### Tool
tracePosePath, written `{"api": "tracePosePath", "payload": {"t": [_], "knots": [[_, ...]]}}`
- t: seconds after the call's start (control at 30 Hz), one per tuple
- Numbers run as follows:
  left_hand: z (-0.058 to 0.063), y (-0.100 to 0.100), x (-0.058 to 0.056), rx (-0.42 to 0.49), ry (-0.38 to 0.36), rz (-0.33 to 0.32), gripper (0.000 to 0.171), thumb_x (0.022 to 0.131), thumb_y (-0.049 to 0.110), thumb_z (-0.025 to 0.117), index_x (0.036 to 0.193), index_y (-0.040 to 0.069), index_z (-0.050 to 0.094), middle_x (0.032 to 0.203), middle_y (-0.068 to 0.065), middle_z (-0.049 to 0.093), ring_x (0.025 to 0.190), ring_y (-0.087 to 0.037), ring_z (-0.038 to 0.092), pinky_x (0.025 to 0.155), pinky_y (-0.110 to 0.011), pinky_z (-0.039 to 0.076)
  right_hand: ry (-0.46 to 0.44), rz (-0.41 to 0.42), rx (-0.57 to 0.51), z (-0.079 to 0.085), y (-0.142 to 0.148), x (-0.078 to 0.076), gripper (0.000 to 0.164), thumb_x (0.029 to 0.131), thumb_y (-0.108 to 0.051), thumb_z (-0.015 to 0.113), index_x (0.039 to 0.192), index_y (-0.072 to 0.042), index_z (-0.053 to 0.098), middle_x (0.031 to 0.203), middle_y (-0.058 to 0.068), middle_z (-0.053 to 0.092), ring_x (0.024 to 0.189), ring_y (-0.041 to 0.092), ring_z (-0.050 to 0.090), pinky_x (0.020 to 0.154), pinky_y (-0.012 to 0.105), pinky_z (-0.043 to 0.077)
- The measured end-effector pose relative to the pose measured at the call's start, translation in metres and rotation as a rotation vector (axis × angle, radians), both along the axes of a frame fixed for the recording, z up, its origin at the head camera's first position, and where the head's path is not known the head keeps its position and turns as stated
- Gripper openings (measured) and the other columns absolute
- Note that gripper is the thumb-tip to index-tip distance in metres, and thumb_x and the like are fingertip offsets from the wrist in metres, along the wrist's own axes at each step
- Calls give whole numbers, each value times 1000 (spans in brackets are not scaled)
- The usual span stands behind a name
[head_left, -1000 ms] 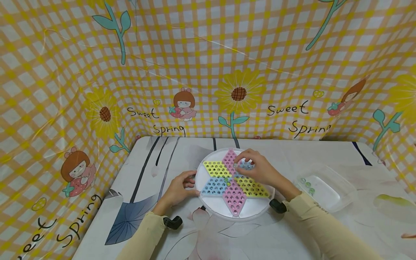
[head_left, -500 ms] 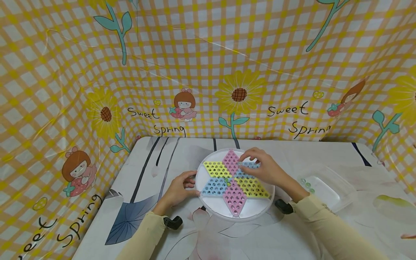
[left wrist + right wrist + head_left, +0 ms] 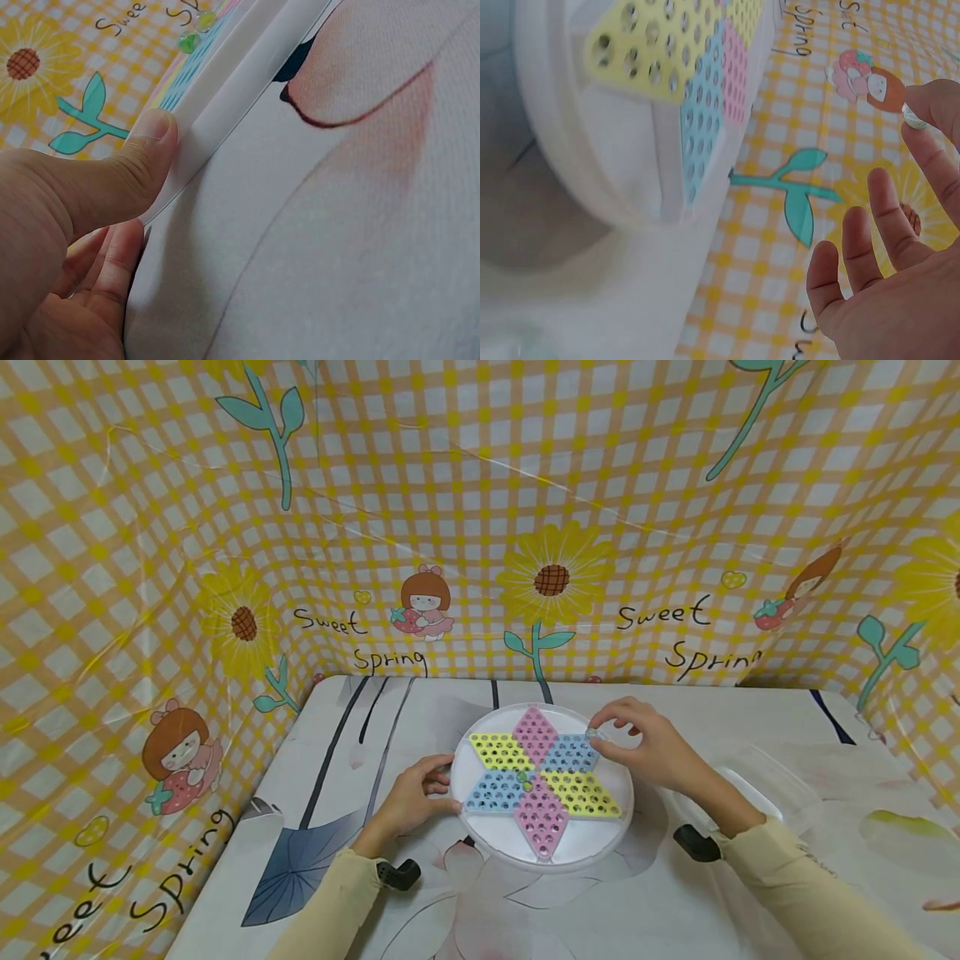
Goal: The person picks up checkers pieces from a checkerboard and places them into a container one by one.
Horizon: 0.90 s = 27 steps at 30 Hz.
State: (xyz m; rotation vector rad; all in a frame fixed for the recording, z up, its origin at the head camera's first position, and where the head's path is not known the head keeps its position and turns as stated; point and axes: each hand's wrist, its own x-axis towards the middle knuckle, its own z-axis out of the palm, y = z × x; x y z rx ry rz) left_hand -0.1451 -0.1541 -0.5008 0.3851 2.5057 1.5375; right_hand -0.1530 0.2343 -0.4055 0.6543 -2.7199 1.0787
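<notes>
A round white Chinese checkers board [image 3: 487,839] lies on the table, its star of pink, yellow and blue points full of holes. My left hand [image 3: 412,793] holds the board's left rim, thumb on the rim [image 3: 199,142] and fingers curled lower at the side. Two greenish marbles [image 3: 524,779] sit near the star's centre. Between thumb and forefinger, my right hand [image 3: 652,747] pinches a clear marble [image 3: 913,118] above the right-hand blue point [image 3: 573,752], near the board's upper right edge. Its other fingers [image 3: 859,240] are spread apart.
Right of the board stands a clear plastic container [image 3: 795,785], partly hidden by the right forearm. A floral cloth [image 3: 450,918] covers the table. Behind and at the sides hangs a yellow checked curtain [image 3: 480,527] with sunflowers.
My right hand has moved right, from over the pink top point to the blue point's outer edge, still pinching the marble. The left hand and the board have stayed put.
</notes>
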Motion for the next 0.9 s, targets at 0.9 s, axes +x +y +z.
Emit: {"api": "tracePosePath", "payload": {"t": [0.9], "knots": [[-1,1,1,11,-9,17,78,77,3,90,146,7,55,115,-10,63,103,-22,64,95,-29,55,129,-170,71,8,110,32,25,87,-14,83,108,-23,73,117,-3,60,99,-5,45,76,14,39]]}}
